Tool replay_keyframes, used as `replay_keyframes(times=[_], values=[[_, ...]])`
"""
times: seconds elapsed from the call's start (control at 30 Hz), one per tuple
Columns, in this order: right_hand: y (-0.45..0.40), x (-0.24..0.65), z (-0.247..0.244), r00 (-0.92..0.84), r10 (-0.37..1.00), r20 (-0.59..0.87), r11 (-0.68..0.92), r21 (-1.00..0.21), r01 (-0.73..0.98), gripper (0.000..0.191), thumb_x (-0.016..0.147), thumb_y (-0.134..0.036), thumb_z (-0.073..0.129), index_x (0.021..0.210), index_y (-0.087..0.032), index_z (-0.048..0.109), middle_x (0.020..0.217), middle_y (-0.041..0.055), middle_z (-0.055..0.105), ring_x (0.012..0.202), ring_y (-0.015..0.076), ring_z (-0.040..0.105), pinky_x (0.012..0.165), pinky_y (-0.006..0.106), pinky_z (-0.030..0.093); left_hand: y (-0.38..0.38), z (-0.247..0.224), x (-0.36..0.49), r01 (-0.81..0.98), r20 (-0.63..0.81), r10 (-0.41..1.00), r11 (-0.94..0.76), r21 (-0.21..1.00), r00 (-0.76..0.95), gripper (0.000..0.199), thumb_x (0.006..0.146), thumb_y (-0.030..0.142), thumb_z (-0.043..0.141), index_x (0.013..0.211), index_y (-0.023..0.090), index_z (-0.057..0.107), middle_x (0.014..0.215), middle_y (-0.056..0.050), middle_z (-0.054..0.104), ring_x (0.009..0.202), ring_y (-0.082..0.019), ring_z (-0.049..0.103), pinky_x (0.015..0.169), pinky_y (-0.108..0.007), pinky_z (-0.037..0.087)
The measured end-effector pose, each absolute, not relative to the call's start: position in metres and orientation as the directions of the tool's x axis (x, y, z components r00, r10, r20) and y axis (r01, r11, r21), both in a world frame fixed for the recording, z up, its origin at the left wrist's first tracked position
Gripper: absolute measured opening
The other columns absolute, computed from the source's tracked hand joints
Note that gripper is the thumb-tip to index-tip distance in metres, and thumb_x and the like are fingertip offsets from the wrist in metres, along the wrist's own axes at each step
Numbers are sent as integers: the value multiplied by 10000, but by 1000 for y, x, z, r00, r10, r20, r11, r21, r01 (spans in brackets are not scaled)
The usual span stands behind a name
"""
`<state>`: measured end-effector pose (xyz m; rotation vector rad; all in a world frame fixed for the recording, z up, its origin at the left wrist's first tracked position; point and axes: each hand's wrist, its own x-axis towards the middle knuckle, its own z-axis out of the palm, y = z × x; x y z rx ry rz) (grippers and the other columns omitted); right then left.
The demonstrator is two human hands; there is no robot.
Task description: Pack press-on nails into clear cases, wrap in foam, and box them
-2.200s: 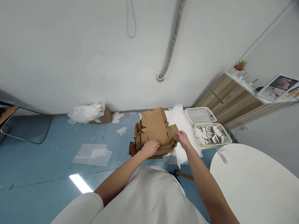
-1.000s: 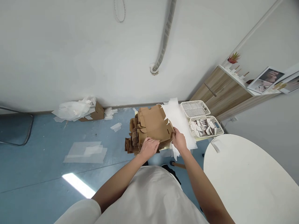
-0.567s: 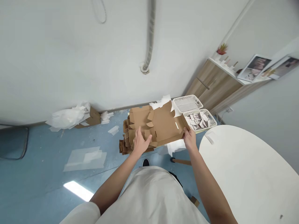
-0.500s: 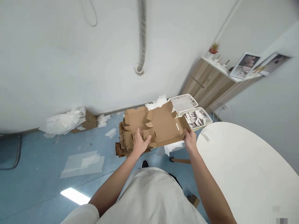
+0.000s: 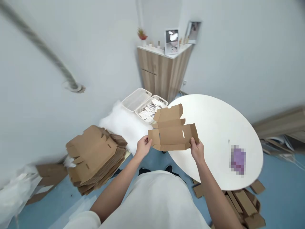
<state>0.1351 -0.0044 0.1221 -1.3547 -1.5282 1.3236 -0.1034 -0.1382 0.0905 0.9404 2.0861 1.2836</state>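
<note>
A die-cut brown cardboard box blank, partly unfolded with its flaps sticking out, is held up in front of me. My left hand pinches its left side flap. At the opposite end, my right hand grips the right flap with the thumb on top. The blank hangs between the stack of flat cardboard blanks on my left and the white oval table on my right, its right part overlapping the table's edge in view.
White baskets hold small white packets, beside white foam sheeting. A wood-grain cabinet stands in the corner. Folded cardboard boxes lie under the table. A blurred purple item is on the tabletop. Plastic wrapping lies at far left.
My view has swung right, toward the table. My left hand, earlier spread over the stack, now pinches the blank's left flap. The blank has moved away from the stack.
</note>
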Motion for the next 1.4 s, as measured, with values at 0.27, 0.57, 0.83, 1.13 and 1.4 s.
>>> replay_keyframes(times=[0.27,0.57,0.83,1.13,1.4], values=[[0,245,88,30,997,-66,-72,-815,575,433,840,-520,246,775,-181,507,776,63,544,698,179,501,630,318,421,-57,81,-24,581,-4,928,236,779,-371,221,755,238,473,895,152,621,717,-17,582,635,-122,511,599,-236,404],[-17,275,56,97,968,-231,-239,-735,635,372,809,-456,300,771,-181,549,753,62,574,698,195,508,631,303,378,-20,65,-2,697,-103,986,166,697,-132,242,763,230,455,928,169,620,738,-22,592,626,-129,517,607,-249,406],[-22,269,46,176,934,-312,-346,-659,668,382,837,-430,224,688,-199,491,708,53,546,683,194,486,627,300,361,9,38,-6,620,-227,973,208,757,-48,272,752,249,486,974,179,626,782,-19,634,606,-129,545,619,-264,440],[-10,266,42,303,890,-341,-446,-515,732,362,806,-334,278,946,-165,566,826,85,548,764,212,500,681,319,384,31,21,0,588,-264,965,214,780,-1,426,737,288,537,1146,169,513,954,-66,584,723,-150,568,705,-301,457],[8,267,36,362,905,-221,-424,-420,803,603,744,-360,439,1308,-169,340,1217,155,422,1137,314,357,895,440,307,11,48,9,821,-54,943,-256,511,327,550,629,425,678,1120,237,516,1263,-129,420,1183,-329,334,970,-495,207]])
